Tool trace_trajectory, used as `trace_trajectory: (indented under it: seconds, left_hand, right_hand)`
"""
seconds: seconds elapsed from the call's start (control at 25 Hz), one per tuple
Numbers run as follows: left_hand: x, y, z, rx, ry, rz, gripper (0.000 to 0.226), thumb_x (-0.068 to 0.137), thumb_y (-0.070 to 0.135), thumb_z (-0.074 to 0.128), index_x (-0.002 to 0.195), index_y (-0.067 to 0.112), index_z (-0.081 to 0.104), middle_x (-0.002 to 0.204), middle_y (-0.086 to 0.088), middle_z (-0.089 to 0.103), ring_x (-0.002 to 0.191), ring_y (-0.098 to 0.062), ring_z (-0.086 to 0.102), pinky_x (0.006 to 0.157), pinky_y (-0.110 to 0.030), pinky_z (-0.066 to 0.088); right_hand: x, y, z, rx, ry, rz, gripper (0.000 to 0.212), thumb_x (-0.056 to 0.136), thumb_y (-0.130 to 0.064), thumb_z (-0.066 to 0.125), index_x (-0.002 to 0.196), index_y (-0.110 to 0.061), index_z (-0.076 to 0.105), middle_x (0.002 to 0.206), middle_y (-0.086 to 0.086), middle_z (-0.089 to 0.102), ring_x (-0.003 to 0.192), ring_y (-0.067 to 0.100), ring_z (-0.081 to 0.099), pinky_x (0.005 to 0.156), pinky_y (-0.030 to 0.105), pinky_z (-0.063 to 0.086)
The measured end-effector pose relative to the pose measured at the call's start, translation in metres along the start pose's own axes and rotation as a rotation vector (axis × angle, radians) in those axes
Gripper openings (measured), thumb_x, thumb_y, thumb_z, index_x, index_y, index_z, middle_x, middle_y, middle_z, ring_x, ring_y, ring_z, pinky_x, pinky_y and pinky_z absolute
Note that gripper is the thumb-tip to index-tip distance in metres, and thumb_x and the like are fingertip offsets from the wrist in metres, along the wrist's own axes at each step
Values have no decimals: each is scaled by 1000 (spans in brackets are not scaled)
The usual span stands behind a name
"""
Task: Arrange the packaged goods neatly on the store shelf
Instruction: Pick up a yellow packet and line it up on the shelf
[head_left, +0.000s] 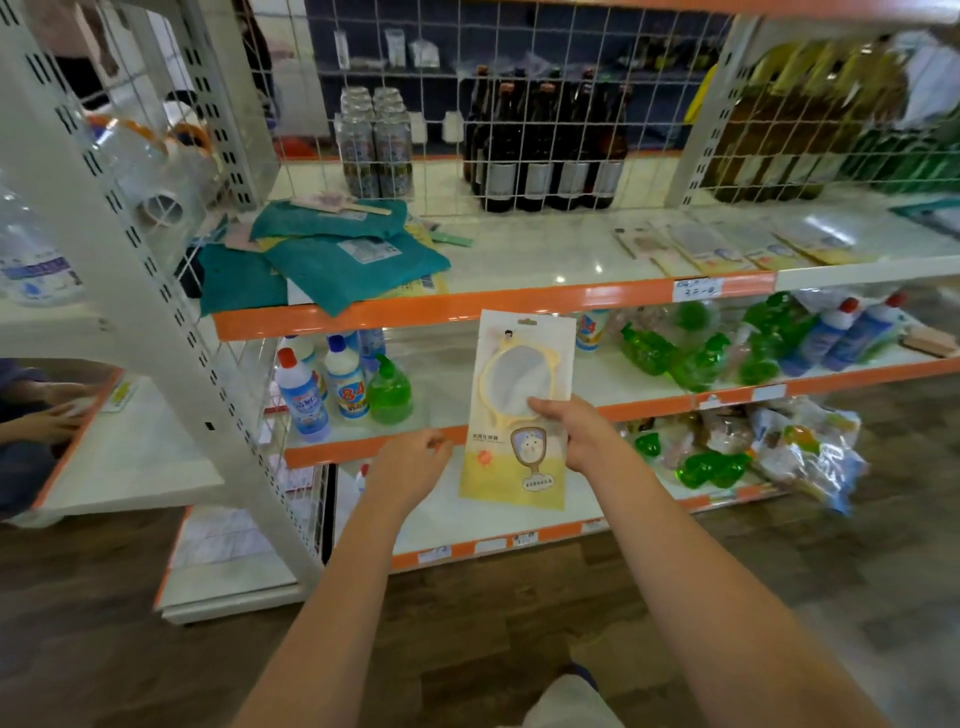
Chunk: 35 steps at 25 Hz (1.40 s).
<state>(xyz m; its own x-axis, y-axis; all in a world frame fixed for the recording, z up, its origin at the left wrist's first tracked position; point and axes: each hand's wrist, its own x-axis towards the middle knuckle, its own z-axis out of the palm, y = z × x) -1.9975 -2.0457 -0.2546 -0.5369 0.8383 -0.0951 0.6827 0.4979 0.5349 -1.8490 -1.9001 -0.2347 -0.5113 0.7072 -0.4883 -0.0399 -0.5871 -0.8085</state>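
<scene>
- Right hand (574, 434) grips an upright flat yellow-and-white packaged hand mirror (519, 410); left hand (410, 465) hangs beside it, loosely curled, holding nothing.
- Teal cloth packs (332, 254) lie heaped on the orange-edged white shelf (519, 299) above.

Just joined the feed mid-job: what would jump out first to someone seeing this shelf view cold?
First, the yellow mirror package, held upright in front of the shelves by the right hand, while the left hand hangs beside it holding nothing. Next, the untidy heap of teal packets at the left end of the top shelf, some overhanging its orange edge. Further right on that shelf lies a row of flat packages.
</scene>
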Motion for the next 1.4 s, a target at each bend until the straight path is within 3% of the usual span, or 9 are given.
trace_trajectory:
  seconds: [0.2, 0.4, 0.6, 0.8, 0.96, 1.16, 1.4]
  left_hand:
    - [27, 21, 29, 52, -100, 72, 35, 96, 33, 43, 114, 12, 65, 118, -8, 66, 109, -26, 59, 88, -34, 48]
    - [58, 73, 48, 144, -149, 236, 33, 94, 33, 41, 112, 18, 65, 111, -7, 68, 104, -28, 60, 84, -36, 50]
    - [78, 142, 83, 273, -196, 394, 37, 95, 38, 40, 115, 18, 63, 114, -8, 65, 105, -29, 59, 83, -36, 49]
    - [93, 223, 113, 341, -187, 546, 38, 93, 42, 40, 115, 20, 62, 113, -7, 64, 106, -30, 57, 81, -39, 47]
    - [100, 292, 135, 375, -211, 647, 40, 93, 36, 42, 129, 20, 53, 125, -7, 56, 118, -29, 48, 91, -38, 41]
    - [106, 364, 168, 428, -209, 744, 37, 94, 35, 43, 124, 16, 53, 126, -10, 55, 119, -28, 47, 94, -38, 41]
    - [104, 432, 210, 410, -256, 853, 37, 94, 34, 41, 123, 15, 54, 124, -7, 54, 121, -27, 45, 93, -37, 40]
  right_hand:
    - [-14, -15, -39, 78, 62, -52, 30, 87, 5, 58, 115, -5, 57, 101, 19, 67, 80, 31, 67, 59, 37, 59]
    - [-24, -38, -88, 110, 144, -131, 39, 87, 4, 59, 124, -5, 54, 117, 24, 62, 88, 35, 65, 67, 45, 58]
    - [-41, -61, -149, 169, 225, -141, 27, 89, 4, 56, 114, -8, 56, 91, 17, 70, 72, 31, 69, 57, 41, 59]
    - [-54, -94, -216, 194, 289, -194, 28, 89, 2, 56, 115, -8, 55, 92, 18, 69, 72, 31, 69, 56, 41, 59]
    - [-64, -122, -271, 239, 351, -256, 18, 90, 5, 53, 99, -10, 57, 69, 11, 73, 57, 26, 70, 47, 39, 57]
    - [-80, -145, -335, 281, 415, -296, 25, 89, 4, 56, 106, -14, 56, 95, 20, 66, 63, 30, 70, 56, 45, 58]
    - [-101, -157, -402, 285, 486, -280, 24, 89, 2, 56, 110, -9, 56, 99, 22, 65, 74, 34, 69, 57, 45, 59]
